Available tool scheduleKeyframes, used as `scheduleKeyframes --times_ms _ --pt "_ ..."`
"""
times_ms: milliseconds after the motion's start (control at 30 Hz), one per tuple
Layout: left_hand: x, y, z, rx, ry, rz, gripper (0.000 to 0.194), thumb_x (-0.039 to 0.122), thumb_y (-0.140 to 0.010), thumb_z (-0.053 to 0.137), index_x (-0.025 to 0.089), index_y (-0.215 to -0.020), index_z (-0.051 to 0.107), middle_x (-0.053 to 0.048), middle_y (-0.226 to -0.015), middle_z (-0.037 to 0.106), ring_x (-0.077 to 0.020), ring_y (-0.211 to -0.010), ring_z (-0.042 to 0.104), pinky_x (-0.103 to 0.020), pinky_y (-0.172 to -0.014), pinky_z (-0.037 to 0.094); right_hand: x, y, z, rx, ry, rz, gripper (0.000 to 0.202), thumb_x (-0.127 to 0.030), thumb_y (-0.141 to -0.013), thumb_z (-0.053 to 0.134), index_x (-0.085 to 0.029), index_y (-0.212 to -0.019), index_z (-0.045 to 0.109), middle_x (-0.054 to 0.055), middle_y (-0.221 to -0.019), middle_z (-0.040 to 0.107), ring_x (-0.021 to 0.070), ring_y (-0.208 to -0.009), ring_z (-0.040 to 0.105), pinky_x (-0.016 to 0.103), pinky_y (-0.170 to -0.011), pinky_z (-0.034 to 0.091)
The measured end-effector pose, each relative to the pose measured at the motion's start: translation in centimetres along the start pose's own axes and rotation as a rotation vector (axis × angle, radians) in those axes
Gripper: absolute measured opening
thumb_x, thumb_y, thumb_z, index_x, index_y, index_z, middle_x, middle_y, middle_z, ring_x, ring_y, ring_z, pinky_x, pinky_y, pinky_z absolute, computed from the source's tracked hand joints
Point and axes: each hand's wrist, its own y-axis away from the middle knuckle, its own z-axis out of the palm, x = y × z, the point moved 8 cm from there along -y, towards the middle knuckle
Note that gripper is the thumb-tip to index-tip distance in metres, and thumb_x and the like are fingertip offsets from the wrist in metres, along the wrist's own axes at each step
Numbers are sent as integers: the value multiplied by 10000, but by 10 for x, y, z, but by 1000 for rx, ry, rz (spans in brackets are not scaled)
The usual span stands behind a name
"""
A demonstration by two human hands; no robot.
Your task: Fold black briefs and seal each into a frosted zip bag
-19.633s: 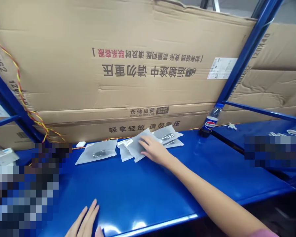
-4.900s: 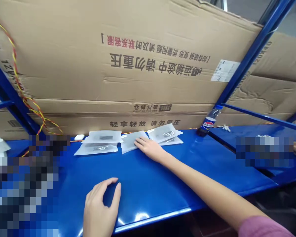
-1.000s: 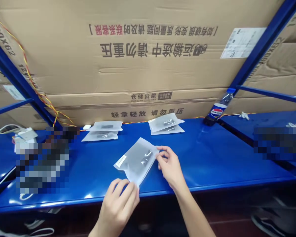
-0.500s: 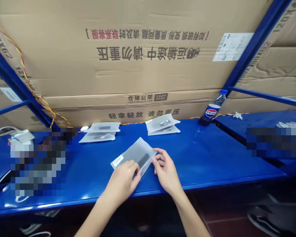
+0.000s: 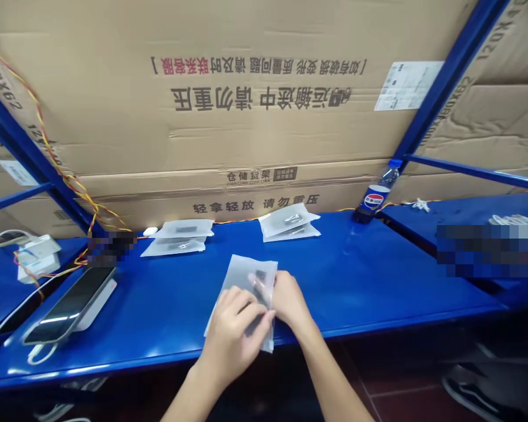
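A frosted plastic zip bag (image 5: 241, 271) is tilted over the front of the blue shelf. My left hand (image 5: 234, 328) grips it from the near left, thumb and fingers pinched at its lower right edge. At the right edge, my right hand (image 5: 289, 299) is closed, and its fingertips show faintly through the plastic. Whether they are inside the bag or behind it I cannot tell. Inside the bag lies a dark item (image 5: 260, 282), partly covered by my left hand; its kind is unclear.
More frosted bags with dark contents lie at the back, in a left pile (image 5: 178, 246) and a right pile (image 5: 290, 231). A cola bottle (image 5: 374, 200) stands by the right post. A phone (image 5: 73, 305) lies at left, near wires and a white box (image 5: 39, 258).
The bag has turned more upright and come nearer the front edge. My right hand has moved from the bag's corner so that its fingers now show through the plastic.
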Motion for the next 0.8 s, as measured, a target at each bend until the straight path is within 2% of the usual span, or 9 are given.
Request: scheduleKeyframes --times_ms 133,233,300,367,433,500,600,700,800 --pt "-58 18 -19 170 -141 -318 196 344 -1042 556 216 -1026 704 -68 -897 720 -244 -812 636 -379 -739 503 -6 3 12 -63 -105 -28 135 -344 -782 787 -221 -835 804 83 -857 817 303 -805 771 321 -640 534" --pt "-96 35 -18 94 -179 -587 379 497 -1022 507 205 -1189 681 -48 -808 686 -271 -773 657 -384 -693 510 -4 8 19 -83 -268 -9 223 -349 -771 787 -215 -949 786 92 -971 823 308 -874 783 359 -698 607" --pt "-107 41 -10 -28 -90 -710 442 513 -1012 463 215 -1283 644 -14 -754 657 -257 -737 663 -367 -686 514 -1 11 21 -78 -370 27 308 -372 -727 829 -216 -972 726 79 -977 806 285 -841 777 364 -696 626" --pt "-108 41 -6 -88 6 -769 464 464 -994 451 227 -1367 591 20 -715 633 -227 -679 648 -338 -672 506 6 14 21 -61 -457 88 459 -395 -685 861 -232 -1055 646 25 -910 761 231 -691 740 334 -585 609" --pt "-110 40 -15 -54 42 -801 473 415 -962 464 233 -1387 567 47 -675 606 -203 -628 623 -311 -657 490 13 19 18 -22 -480 139 592 -455 -705 844 -258 -1196 578 -44 -819 673 186 -551 669 304 -458 557" --pt "-119 44 -35 41 -24 -857 456 385 -935 485 242 -1356 585 54 -656 599 -196 -629 622 -295 -657 473 18 26 9 44 -460 158 639 -542 -766 782 -273 -1294 543 -73 -772 588 186 -517 655 305 -417 539" --pt "-142 61 -68 115 -218 -946 403 357 -926 501 247 -1289 638 32 -676 630 -204 -655 635 -291 -641 439 22 39 -14 187 -177 126 530 -626 -875 665 -248 -1240 600 -65 -701 538 208 -521 666 331 -475 545" --pt "-160 73 -86 54 -404 -919 354 379 -944 510 232 -1202 703 -24 -761 686 -235 -699 634 -324 -652 442 10 50 -36 348 314 -26 478 -640 -965 589 -237 -1209 669 -3 -698 592 249 -612 676 365 -557 540" --pt "-144 67 -95 145 -573 -739 373 406 -993 485 184 -1150 741 -129 -1006 729 -286 -825 649 -411 -766 505 -16 57 -30 415 526 -367 587 -646 -927 684 -234 -1345 659 148 -1076 714 358 -990 712 481 -779 606"
